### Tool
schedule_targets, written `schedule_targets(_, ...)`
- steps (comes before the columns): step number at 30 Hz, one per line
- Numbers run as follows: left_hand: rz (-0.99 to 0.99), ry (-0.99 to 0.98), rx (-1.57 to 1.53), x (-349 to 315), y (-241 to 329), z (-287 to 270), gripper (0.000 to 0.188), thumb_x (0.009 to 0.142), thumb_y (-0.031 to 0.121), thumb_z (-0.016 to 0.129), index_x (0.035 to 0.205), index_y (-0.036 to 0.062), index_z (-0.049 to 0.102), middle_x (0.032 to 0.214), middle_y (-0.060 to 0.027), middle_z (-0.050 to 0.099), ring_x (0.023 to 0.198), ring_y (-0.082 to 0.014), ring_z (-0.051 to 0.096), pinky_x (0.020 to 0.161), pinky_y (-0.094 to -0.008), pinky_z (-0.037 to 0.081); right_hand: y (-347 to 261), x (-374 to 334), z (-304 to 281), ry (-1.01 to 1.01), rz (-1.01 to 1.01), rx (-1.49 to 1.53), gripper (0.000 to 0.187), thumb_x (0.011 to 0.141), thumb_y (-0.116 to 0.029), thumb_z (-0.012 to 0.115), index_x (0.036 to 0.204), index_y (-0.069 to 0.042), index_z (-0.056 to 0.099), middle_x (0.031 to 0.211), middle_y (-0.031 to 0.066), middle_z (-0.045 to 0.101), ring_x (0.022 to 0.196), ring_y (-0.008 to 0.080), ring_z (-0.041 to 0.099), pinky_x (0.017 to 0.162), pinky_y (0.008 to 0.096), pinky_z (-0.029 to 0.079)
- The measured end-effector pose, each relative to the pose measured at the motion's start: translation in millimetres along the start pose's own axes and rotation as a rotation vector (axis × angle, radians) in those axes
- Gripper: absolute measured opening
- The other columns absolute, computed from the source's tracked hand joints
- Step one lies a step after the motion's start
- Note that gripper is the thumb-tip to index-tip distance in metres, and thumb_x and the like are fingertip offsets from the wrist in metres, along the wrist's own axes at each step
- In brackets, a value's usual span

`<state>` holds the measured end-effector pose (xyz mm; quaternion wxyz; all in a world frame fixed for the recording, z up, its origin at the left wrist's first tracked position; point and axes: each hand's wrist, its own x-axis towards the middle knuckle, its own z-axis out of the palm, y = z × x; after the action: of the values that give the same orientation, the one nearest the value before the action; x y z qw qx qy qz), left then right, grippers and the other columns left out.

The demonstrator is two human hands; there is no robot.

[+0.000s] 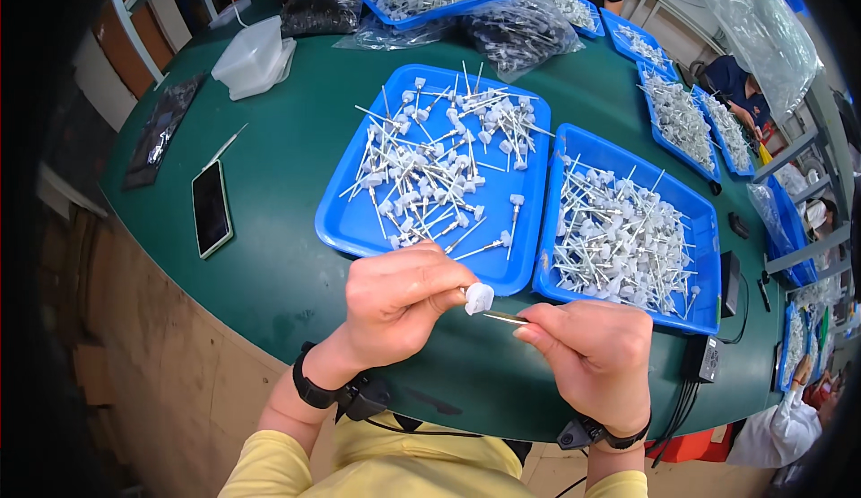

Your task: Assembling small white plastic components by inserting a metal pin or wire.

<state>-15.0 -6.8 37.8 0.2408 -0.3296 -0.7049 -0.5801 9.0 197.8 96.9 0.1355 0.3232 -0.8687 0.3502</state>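
Note:
My left hand (395, 305) pinches a small white plastic-headed part (479, 298) between thumb and fingers; its stem is hidden in the grip. Closed on a thin, pointed metal tool (505, 317), my right hand (596, 350) brings the tip close to the white head. I cannot tell whether they touch. Just beyond lies a blue tray (345, 220) with loose parts of the same sort, white heads on thin metal stems. To its right, a second blue tray (547, 256) is piled more thickly with such parts.
A phone (212, 209) and a thin white stick (229, 142) lie left on the green table (278, 139). White plastic tubs (254, 57) and bagged parts (520, 34) stand farther back. More filled trays line the right, with co-workers beside them. Black cables (686, 408) hang at the near right edge.

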Motion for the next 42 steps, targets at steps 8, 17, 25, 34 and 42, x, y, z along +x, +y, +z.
schedule_targets(8, -0.014, -0.002, 0.024, 0, 1, -2, 0.012, 0.074, -0.007, 0.067, 0.085, -0.0023, 0.066, 0.068, -0.0096, 0.062, 0.057, -0.0209, 0.055, 0.053, -0.0289, 0.042, -2, 1, -11, -0.064, 0.008, 0.078, 0.016, 0.071, -0.002, 0.074, 0.084, -0.003, 0.065, 0.058, 0.0066, 0.055, 0.048, 0.0221, 0.053, 0.044, 0.0315, 0.039)
schedule_targets(17, 0.021, -0.012, 0.046, -2, 2, 0, 0.006, 0.077, 0.000, 0.067, 0.082, -0.0035, 0.065, 0.067, -0.0091, 0.061, 0.055, -0.0204, 0.054, 0.054, -0.0297, 0.041, -5, 2, -5, -0.038, 0.012, 0.006, 0.018, 0.070, -0.001, 0.074, 0.084, -0.001, 0.064, 0.058, 0.0067, 0.055, 0.048, 0.0216, 0.053, 0.044, 0.0307, 0.039)
schedule_targets(25, 0.005, -0.021, 0.011, -2, 4, 0, 0.007, 0.078, 0.002, 0.067, 0.081, -0.0043, 0.065, 0.066, -0.0092, 0.061, 0.054, -0.0206, 0.053, 0.053, -0.0307, 0.041, 2, 2, -4, -0.081, 0.058, 0.117, 0.015, 0.070, -0.003, 0.074, 0.082, -0.003, 0.066, 0.057, 0.0066, 0.053, 0.048, 0.0222, 0.052, 0.043, 0.0302, 0.039)
schedule_targets(34, -0.051, -0.069, -0.100, -4, 3, -2, 0.009, 0.079, 0.003, 0.067, 0.082, -0.0047, 0.066, 0.067, -0.0102, 0.061, 0.054, -0.0211, 0.053, 0.053, -0.0310, 0.041, 0, 3, -3, -0.107, 0.191, 0.312, 0.009, 0.072, -0.005, 0.074, 0.078, -0.002, 0.068, 0.056, 0.0073, 0.054, 0.047, 0.0207, 0.052, 0.043, 0.0282, 0.039)
schedule_targets(42, -0.030, -0.053, -0.104, -4, 2, -1, 0.009, 0.080, 0.004, 0.067, 0.083, -0.0051, 0.066, 0.067, -0.0105, 0.061, 0.054, -0.0218, 0.053, 0.054, -0.0317, 0.042, -2, 3, -4, -0.111, 0.188, 0.274, 0.011, 0.072, -0.004, 0.074, 0.080, -0.002, 0.067, 0.057, 0.0075, 0.056, 0.047, 0.0209, 0.053, 0.043, 0.0285, 0.039)
